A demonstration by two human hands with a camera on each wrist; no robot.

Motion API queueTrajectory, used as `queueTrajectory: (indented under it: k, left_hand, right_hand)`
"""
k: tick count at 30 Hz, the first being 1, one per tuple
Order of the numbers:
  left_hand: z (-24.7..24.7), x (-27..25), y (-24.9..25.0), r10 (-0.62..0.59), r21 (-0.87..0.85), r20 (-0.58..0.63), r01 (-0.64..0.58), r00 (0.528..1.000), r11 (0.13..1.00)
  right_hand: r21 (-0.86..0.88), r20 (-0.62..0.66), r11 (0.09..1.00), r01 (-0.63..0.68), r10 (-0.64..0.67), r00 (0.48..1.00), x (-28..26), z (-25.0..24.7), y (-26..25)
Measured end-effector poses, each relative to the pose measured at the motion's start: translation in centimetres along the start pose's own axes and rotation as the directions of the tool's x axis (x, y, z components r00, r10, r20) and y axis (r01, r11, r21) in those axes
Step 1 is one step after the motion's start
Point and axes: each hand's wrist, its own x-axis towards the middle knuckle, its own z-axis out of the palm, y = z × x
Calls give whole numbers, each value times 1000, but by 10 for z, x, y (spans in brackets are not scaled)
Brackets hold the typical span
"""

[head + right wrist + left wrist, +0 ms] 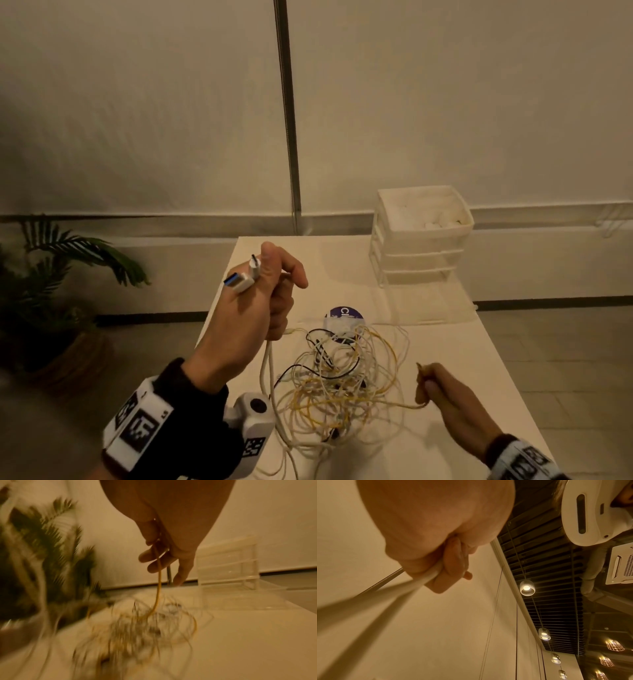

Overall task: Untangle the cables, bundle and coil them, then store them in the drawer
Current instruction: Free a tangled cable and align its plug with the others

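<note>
A tangle of white, yellow and black cables (342, 380) lies on the white table (462, 394). My left hand (263, 294) is raised above the table's left side and grips a thick white cable (265, 370), whose two plug ends (245, 277) stick out past the thumb; the wrist view shows the fingers (452, 562) curled round the white cable (426, 580). My right hand (435, 383), low at the right of the tangle, pinches a yellow cable (400, 405) that runs into the pile; the same yellow cable (158, 588) hangs from its fingers (154, 559).
A white three-drawer plastic unit (419, 236) stands at the table's far right, its lowest drawer pulled out. A round purple-and-white sticker roll (344, 320) lies behind the tangle. A potted palm (51, 274) stands on the floor at the left. Bare tabletop lies at the right front.
</note>
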Motion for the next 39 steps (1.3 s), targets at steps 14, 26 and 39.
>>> queueTrajectory:
  k: [14, 26, 39]
  left_hand:
    - [43, 46, 11, -32, -51, 2, 32, 999, 998]
    - [60, 55, 5, -66, 6, 50, 66, 997, 998]
    - [17, 82, 43, 54, -240, -239, -113, 969, 964]
  right_hand:
    - [594, -260, 741, 313, -192, 946, 57, -22, -204]
    - [511, -185, 775, 373, -324, 928, 52, -2, -232]
    - [473, 71, 850, 232, -299, 952, 56, -3, -176]
